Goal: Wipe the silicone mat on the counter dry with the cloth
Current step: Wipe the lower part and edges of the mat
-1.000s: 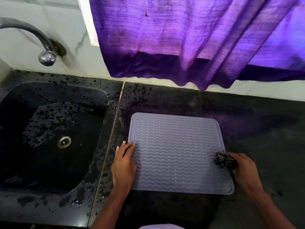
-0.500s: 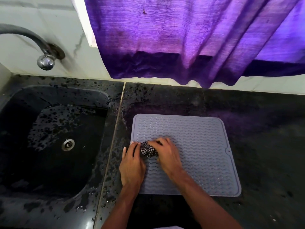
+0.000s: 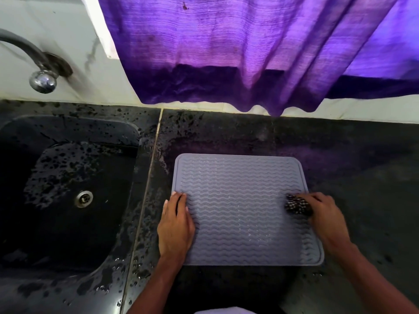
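The right hand (image 3: pixel 326 220) squeezes the cloth (image 3: pixel 298 207) on the mat (image 3: pixel 238 211); nearly all the mat lies left of those fingers. The left hand (image 3: pixel 175 225) lies flat, fingers straight.

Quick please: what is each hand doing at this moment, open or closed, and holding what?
Left hand: open, fingers flat, pressing on the left edge of the mat.
Right hand: closed around the bunched cloth, at the mat's right edge.

Right hand (image 3: pixel 326 219) grips cloth (image 3: pixel 297 206) on mat (image 3: pixel 240 207); left hand (image 3: pixel 175 227) presses mat's edge.
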Demonstrator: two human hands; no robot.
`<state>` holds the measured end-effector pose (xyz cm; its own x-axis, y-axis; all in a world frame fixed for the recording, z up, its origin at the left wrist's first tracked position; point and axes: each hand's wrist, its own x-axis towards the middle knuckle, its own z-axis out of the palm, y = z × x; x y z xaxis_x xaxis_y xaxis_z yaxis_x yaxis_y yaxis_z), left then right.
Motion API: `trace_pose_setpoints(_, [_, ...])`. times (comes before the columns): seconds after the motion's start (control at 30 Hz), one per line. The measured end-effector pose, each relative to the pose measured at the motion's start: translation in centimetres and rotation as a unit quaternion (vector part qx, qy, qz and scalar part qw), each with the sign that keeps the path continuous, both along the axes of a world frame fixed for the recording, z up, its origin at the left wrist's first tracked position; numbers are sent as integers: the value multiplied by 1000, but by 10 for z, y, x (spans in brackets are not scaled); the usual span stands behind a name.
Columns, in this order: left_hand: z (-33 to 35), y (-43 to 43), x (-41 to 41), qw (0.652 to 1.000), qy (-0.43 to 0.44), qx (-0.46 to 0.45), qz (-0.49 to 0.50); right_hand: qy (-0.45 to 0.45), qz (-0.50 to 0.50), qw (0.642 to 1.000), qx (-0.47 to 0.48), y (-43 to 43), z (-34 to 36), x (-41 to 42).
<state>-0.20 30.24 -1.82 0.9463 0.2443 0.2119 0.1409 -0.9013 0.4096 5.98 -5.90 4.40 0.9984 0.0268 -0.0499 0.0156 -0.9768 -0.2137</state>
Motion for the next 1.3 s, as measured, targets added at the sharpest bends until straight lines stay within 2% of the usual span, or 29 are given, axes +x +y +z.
trace_pose_setpoints(0.1, [1, -2, 2, 1000, 10, 12, -19, -8, -27, 999, 26, 2, 3, 5])
trace_pose_setpoints(0.23, [1, -2, 3, 997, 14, 58, -39, -33, 53, 987, 148, 76, 7, 23])
trace_pose_setpoints(0.37, [0, -1, 5, 997, 20, 65, -45, -41, 149, 974, 168, 181, 17, 32])
trace_pose_setpoints(0.5, [0, 0, 6, 997, 34, 55, -45, 8, 206, 968, 143, 225, 1, 27])
trace_pose_setpoints(0.63, [0, 1, 6, 995, 41, 74, -55, -17, 182, 975, 128, 200, -8, 21])
trace_pose_setpoints(0.73, [2, 1, 6, 994, 49, 84, -59, -23, 142, 984, 103, 146, -16, 26])
trace_pose_setpoints(0.93, [2, 1, 7, 989, 71, 114, -63, -9, -24, 999, 29, 2, -8, 21])
trace_pose_setpoints(1.03, [3, 0, 9, 988, 75, 122, -64, 4, -74, 997, 17, -30, -3, 24])
trace_pose_setpoints(1.13, [4, 0, 9, 988, 70, 118, -71, -11, -50, 998, 43, -2, -6, 28])
trace_pose_setpoints(1.2, [4, 1, 8, 988, 62, 113, -82, -27, -4, 993, 117, 44, -3, 29])
trace_pose_setpoints(1.3, [5, 1, 9, 992, 46, 79, -87, -40, 89, 981, 166, 130, 1, 33])
